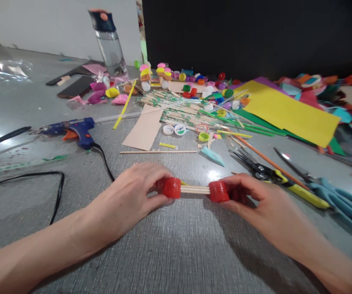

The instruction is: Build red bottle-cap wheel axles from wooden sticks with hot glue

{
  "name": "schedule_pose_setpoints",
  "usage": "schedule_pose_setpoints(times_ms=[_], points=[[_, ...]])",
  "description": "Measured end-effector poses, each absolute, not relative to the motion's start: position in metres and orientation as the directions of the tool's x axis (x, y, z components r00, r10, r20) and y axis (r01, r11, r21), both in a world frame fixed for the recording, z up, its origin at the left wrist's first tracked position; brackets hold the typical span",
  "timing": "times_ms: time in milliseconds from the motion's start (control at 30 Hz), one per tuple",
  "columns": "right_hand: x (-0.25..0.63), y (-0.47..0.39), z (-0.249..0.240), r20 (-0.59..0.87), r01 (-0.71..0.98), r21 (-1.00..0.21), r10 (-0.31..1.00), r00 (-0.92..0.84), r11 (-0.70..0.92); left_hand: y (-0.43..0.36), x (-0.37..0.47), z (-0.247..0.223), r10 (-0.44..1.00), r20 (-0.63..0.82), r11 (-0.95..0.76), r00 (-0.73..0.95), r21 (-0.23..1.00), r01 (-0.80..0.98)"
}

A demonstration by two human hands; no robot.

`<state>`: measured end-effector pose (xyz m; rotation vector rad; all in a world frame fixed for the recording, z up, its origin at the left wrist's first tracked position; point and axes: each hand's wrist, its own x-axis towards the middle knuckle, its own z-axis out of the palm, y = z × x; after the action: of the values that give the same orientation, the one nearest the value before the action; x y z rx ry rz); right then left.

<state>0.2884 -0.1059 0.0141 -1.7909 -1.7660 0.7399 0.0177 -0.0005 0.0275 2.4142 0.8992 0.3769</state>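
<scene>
Between my two hands is a small dumbbell-shaped piece: several pale wooden sticks (pixel 195 190) lie side by side, with a red bottle cap (pixel 172 188) at the left end and another red bottle cap (pixel 219 191) at the right. My left hand (pixel 137 190) pinches the left cap between thumb and fingers. At the other end, my right hand (pixel 252 196) grips the right cap the same way. A bit of yellow shows just behind the sticks. A loose wooden stick (pixel 157 152) lies on the grey table beyond my hands.
On the left rests a blue glue gun (pixel 81 128) with a black cord. Pliers (pixel 286 181) and teal-handled scissors (pixel 338 200) lie close to my right hand. Wrapped sticks (pixel 176 106), coloured caps, yellow paper (pixel 289 112) and a water bottle (pixel 110 49) fill the back.
</scene>
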Motion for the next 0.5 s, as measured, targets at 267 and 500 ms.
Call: schedule_pose_setpoints(times_ms=[267, 500], points=[[0.2857, -0.1044, 0.0125, 0.013, 0.699, -0.715, 1.000, 0.012, 0.001, -0.0013, 0.0159, 0.0253, 0.674, 0.089, -0.633, 0.733, 0.581, 0.511], [0.2858, -0.1059, 0.0128, 0.008, 0.707, -0.707, 1.000, 0.018, -0.007, -0.0001, 0.0164, 0.0255, 0.667, 0.104, -0.649, 0.738, 0.568, 0.506]])
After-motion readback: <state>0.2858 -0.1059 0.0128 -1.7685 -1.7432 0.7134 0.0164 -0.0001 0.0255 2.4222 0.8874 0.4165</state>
